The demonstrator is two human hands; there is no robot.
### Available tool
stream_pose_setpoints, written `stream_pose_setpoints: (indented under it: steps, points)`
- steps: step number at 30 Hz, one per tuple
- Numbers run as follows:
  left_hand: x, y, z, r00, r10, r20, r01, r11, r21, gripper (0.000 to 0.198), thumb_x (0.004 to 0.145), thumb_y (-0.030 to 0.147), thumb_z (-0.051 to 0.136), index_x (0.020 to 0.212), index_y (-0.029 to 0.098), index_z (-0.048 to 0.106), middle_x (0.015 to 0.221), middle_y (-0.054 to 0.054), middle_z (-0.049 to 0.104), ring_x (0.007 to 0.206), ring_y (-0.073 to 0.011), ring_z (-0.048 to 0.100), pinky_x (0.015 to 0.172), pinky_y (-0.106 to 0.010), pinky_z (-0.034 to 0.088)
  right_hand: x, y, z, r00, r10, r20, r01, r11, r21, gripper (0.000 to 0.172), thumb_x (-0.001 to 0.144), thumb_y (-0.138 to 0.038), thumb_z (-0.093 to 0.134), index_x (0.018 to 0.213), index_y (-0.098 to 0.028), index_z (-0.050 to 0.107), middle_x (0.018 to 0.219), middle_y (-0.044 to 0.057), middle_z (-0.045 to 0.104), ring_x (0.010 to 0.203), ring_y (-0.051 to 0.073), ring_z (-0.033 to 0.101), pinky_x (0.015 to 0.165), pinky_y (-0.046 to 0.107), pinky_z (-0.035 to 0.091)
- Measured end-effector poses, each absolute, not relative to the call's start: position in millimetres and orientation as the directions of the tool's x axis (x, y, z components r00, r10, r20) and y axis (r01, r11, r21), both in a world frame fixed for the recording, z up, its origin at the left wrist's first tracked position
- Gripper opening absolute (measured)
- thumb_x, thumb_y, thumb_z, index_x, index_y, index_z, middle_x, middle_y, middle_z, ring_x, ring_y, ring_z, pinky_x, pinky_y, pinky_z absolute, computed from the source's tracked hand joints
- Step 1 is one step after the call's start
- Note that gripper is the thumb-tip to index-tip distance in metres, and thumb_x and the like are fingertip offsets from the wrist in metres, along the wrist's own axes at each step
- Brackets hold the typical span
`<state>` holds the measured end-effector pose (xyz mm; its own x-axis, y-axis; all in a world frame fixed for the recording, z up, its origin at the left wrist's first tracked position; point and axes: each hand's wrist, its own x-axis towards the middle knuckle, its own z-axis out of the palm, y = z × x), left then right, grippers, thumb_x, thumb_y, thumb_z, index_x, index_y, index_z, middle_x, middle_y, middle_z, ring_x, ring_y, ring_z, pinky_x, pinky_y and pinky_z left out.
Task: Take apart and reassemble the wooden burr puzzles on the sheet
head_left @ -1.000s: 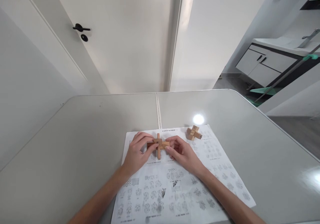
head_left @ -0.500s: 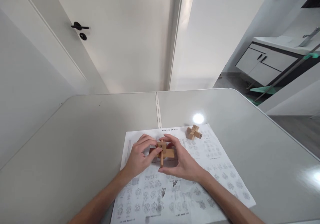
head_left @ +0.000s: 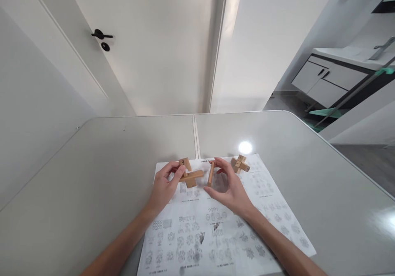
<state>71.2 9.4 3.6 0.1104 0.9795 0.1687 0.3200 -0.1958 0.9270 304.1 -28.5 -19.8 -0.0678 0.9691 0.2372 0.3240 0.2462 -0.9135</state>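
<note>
With my left hand (head_left: 164, 186) pinching the crossed wooden blocks (head_left: 195, 175), my right hand (head_left: 231, 188) holds the rod (head_left: 211, 175) separate beside them, while a seemingly complete wooden cross (head_left: 240, 163) sits just beyond my right fingers.
</note>
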Motion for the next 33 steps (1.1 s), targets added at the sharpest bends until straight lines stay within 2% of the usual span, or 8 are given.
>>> stream_pose_setpoints:
  steps: [3,6,11,18,20,23,28,33]
  points:
    - [70,11,3,0.055,0.992,0.11,0.257,-0.121,0.959,0.033,0.099,0.05,0.059,0.085,0.021,0.065,0.078,0.0,0.062,0.077,-0.0163,0.06,0.074,-0.027,0.048,304,-29,-22,-0.132,0.965,0.227,0.405,0.261,-0.876,0.078,0.08,-0.04,0.082,0.148,-0.03,0.044,0.143,0.012,0.059,0.127,0.034,0.059,0.106,0.054,0.052]
    - [70,13,2,0.019,0.996,0.089,0.205,-0.091,0.975,0.036,0.097,0.053,0.062,0.083,0.02,0.065,0.074,0.001,0.059,0.071,-0.0148,0.057,0.069,-0.026,0.047,302,-30,-21,-0.25,0.93,0.268,0.461,0.358,-0.812,0.078,0.081,-0.037,0.081,0.149,-0.031,0.044,0.142,0.011,0.059,0.129,0.034,0.057,0.107,0.056,0.05]
    - [72,12,2,0.04,0.996,0.077,0.158,-0.083,0.984,0.039,0.097,0.056,0.061,0.082,0.02,0.062,0.075,0.0,0.06,0.071,-0.015,0.056,0.067,-0.026,0.047,299,-30,-19,-0.352,0.872,0.34,0.521,0.484,-0.703,0.081,0.082,-0.033,0.08,0.153,-0.034,0.04,0.146,0.011,0.057,0.133,0.037,0.053,0.108,0.063,0.048]
    - [82,3,14,0.071,0.997,0.024,0.152,-0.035,0.988,0.039,0.098,0.054,0.061,0.079,0.019,0.06,0.073,0.002,0.054,0.067,-0.0129,0.051,0.064,-0.024,0.045,299,-32,-19,-0.336,0.886,0.321,0.481,0.454,-0.75,0.093,0.086,-0.04,0.081,0.161,-0.035,0.026,0.157,0.012,0.046,0.143,0.036,0.044,0.114,0.06,0.045]
    - [85,0,13,0.118,0.993,0.013,0.139,-0.029,0.99,0.039,0.098,0.053,0.06,0.08,0.019,0.058,0.074,0.002,0.053,0.068,-0.0128,0.05,0.065,-0.023,0.045,300,-33,-17,-0.314,0.884,0.345,0.439,0.458,-0.773,0.084,0.09,-0.038,0.076,0.159,-0.035,0.029,0.154,0.012,0.048,0.14,0.034,0.047,0.113,0.058,0.046]
    - [85,-2,7,0.174,0.985,-0.007,0.133,-0.017,0.991,0.039,0.099,0.054,0.059,0.082,0.02,0.056,0.074,0.003,0.048,0.067,-0.0124,0.047,0.064,-0.023,0.044,299,-35,-14,-0.309,0.871,0.381,0.36,0.478,-0.801,0.058,0.097,-0.035,0.069,0.149,-0.035,0.044,0.142,0.011,0.058,0.129,0.031,0.056,0.107,0.053,0.051]
    - [85,-3,4,0.219,0.976,-0.012,0.152,-0.022,0.988,0.038,0.1,0.053,0.057,0.081,0.02,0.053,0.073,0.004,0.044,0.065,-0.012,0.043,0.062,-0.023,0.042,300,-34,-11,-0.3,0.892,0.337,0.235,0.412,-0.88,0.022,0.103,-0.036,0.058,0.124,-0.031,0.063,0.111,0.007,0.072,0.095,0.025,0.067,0.084,0.044,0.057]
    - [84,-3,12,0.278,0.961,-0.006,0.176,-0.045,0.983,0.038,0.101,0.052,0.056,0.08,0.02,0.053,0.072,0.004,0.045,0.064,-0.0119,0.043,0.061,-0.023,0.041,301,-33,-11,-0.294,0.912,0.288,0.202,0.353,-0.914,0.018,0.103,-0.039,0.056,0.11,-0.028,0.069,0.097,0.005,0.075,0.08,0.022,0.067,0.073,0.039,0.056]
